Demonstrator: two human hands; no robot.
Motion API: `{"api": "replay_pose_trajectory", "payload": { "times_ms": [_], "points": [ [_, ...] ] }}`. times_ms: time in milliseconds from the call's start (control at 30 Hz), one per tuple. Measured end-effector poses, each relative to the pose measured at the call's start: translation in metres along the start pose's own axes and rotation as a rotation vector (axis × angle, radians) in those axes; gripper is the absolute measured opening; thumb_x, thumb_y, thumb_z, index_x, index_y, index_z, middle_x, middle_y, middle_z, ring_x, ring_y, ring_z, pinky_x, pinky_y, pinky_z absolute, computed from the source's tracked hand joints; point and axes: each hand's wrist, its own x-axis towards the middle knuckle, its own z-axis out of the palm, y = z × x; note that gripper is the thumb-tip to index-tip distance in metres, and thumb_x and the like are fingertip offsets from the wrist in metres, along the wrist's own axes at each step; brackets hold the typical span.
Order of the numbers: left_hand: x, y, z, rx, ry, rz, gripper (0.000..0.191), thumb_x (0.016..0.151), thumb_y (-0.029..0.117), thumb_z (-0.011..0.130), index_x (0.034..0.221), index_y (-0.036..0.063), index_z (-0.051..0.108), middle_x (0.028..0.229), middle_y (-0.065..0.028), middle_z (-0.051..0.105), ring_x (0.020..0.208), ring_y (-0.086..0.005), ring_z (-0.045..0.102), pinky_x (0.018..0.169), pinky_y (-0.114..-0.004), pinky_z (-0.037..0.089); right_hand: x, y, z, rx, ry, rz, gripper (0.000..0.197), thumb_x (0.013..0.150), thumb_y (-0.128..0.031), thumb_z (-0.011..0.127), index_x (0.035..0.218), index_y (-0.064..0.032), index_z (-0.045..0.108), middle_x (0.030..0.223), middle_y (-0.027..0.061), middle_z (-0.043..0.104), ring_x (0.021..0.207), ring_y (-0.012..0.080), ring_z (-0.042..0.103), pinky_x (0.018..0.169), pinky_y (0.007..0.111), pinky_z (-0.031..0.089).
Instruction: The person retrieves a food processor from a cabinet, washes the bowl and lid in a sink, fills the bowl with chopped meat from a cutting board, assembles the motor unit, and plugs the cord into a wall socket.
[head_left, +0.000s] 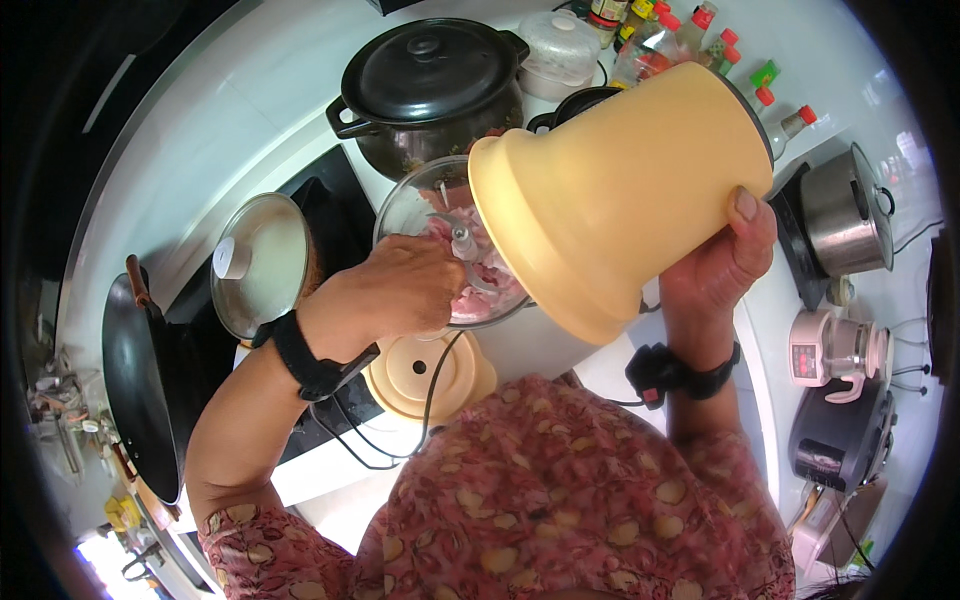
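Note:
My right hand (724, 251) holds up a large yellow plastic housing (622, 195), flared at one end and dark-rimmed at the other. Its thumb lies along the housing's side and the other fingers are hidden behind it. Partly covered by the housing is a clear food-processor bowl (397, 202), with pieces of raw meat (476, 304) around a blade (462, 241) on a central shaft. At the bowl's left side, my left hand (397, 289) is curled over the rim. Its fingertips are out of sight, so its grip is unclear.
Below the bowl sits a round yellow plastic part (405, 386) with a dark central hole, crossed by a black cord (431, 397). A lidded black pot (439, 90), a glass-lidded pan (262, 262) and a wok (142, 390) stand around. Several bottles (694, 34) line the back.

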Motion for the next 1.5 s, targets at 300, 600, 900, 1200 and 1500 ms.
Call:
{"api": "replay_pose_trajectory", "payload": {
  "times_ms": [300,600,900,1200,1500],
  "points": [
    [-0.040,0.016,-0.035,0.067,0.234,-0.149,0.005,0.068,0.003,0.058,0.069,-0.0002,0.060,0.064,-0.0163,0.058,0.067,-0.0335,0.060,0.062,-0.039,0.047,0.003,0.019,0.025,-0.086,-0.052,0.045,0.040,0.071,0.000,0.060,0.111,0.0037,0.054,0.099,0.0102,0.063,0.085,0.0198,0.063,0.079,0.031,0.051],
    [-0.066,0.034,0.010,-0.231,0.932,-0.374,0.027,0.071,-0.003,0.063,0.098,-0.0065,0.062,0.090,-0.0210,0.061,0.077,-0.0351,0.061,0.066,-0.038,0.050,0.000,0.067,0.045,-0.730,-0.259,-0.130,0.075,0.056,-0.005,0.081,0.121,0.0051,0.045,0.106,0.0099,0.061,0.093,0.0154,0.061,0.084,0.029,0.049],
    [-0.064,0.040,0.065,-0.728,1.067,-0.426,0.058,0.078,-0.010,0.052,0.133,-0.0095,0.034,0.115,-0.0272,0.056,0.098,-0.0313,0.063,0.082,-0.035,0.052,-0.010,0.084,0.072,-0.791,-0.503,-0.267,0.079,0.057,-0.003,0.080,0.125,0.0068,0.040,0.110,0.0105,0.059,0.098,0.0159,0.059,0.086,0.029,0.048],
    [-0.062,0.032,0.079,-0.974,1.138,-0.356,0.058,0.079,-0.014,0.049,0.134,-0.0089,0.033,0.119,-0.0250,0.054,0.102,-0.0275,0.060,0.085,-0.032,0.051,0.002,0.080,0.064,-0.869,-0.307,-0.045,0.067,0.059,-0.003,0.078,0.120,0.0049,0.049,0.105,0.0094,0.062,0.091,0.0150,0.061,0.082,0.029,0.050],
    [-0.076,0.029,0.086,-0.967,1.186,-0.426,0.054,0.077,-0.010,0.054,0.129,-0.0060,0.041,0.107,-0.0217,0.060,0.092,-0.0253,0.064,0.075,-0.030,0.053,-0.005,0.079,0.064,-0.826,-0.262,-0.161,0.064,0.057,-0.015,0.084,0.110,0.0027,0.054,0.099,0.0079,0.065,0.085,0.0142,0.063,0.078,0.028,0.051]
  ]
}}
